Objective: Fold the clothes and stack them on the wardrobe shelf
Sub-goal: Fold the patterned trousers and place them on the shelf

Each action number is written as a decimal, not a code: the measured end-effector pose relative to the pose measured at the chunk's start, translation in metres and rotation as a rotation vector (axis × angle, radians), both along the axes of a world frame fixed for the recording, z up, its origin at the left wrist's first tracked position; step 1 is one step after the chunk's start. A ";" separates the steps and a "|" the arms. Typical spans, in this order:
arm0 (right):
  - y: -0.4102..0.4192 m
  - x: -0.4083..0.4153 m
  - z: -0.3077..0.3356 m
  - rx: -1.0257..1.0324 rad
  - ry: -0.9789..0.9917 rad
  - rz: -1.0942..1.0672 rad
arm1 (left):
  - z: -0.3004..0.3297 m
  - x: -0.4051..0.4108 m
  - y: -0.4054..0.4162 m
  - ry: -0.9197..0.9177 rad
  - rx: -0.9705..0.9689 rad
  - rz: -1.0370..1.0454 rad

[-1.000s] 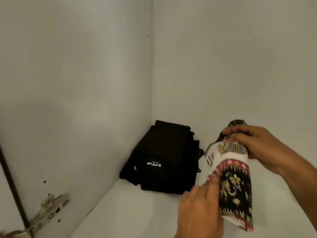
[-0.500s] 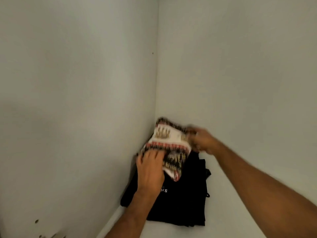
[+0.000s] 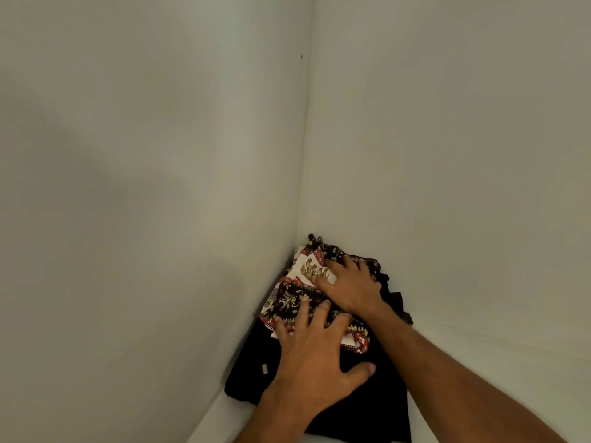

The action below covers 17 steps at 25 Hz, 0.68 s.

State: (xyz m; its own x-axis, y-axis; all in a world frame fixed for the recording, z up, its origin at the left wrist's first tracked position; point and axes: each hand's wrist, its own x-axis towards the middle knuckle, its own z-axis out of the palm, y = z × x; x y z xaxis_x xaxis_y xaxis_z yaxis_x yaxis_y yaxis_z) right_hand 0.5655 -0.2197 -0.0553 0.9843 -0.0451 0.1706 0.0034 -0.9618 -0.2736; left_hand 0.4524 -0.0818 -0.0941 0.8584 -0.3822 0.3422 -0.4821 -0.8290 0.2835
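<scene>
Head view: folded patterned cloth, black-red-cream batik print [image 3: 307,292], sits atop folded black garment [image 3: 358,398] in back-left corner of white wardrobe shelf [image 3: 479,343]. Left hand [image 3: 316,356] spread flat, fingers straight, tips pressing cloth's near edge; thumb out over black fabric, gripping nothing. Right hand [image 3: 351,289] flat too, fingers splayed on cloth's far right part, holding nothing. Judgement: step is patting stack down. Press evenly, smooth outward from fingertips, square patterned edges with black fold beneath, lift palms straight up so nothing drags.
</scene>
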 end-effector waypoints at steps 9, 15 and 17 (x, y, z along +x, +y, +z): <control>-0.008 -0.003 -0.008 0.216 -0.268 -0.037 | -0.011 0.001 -0.011 0.037 0.072 0.071; -0.016 -0.075 -0.025 0.373 -0.170 0.059 | -0.013 -0.002 -0.010 0.037 0.075 0.099; -0.014 -0.118 -0.038 0.232 -0.138 0.071 | -0.015 -0.007 -0.011 0.024 0.072 0.149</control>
State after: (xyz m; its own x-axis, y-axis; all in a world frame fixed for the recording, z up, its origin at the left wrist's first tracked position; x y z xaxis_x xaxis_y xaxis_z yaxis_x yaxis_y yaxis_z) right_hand 0.4474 -0.2334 -0.0934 0.9546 -0.0304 0.2962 0.1208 -0.8698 -0.4784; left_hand 0.4454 -0.0929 -0.1093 0.9151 -0.2727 0.2971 -0.3459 -0.9094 0.2308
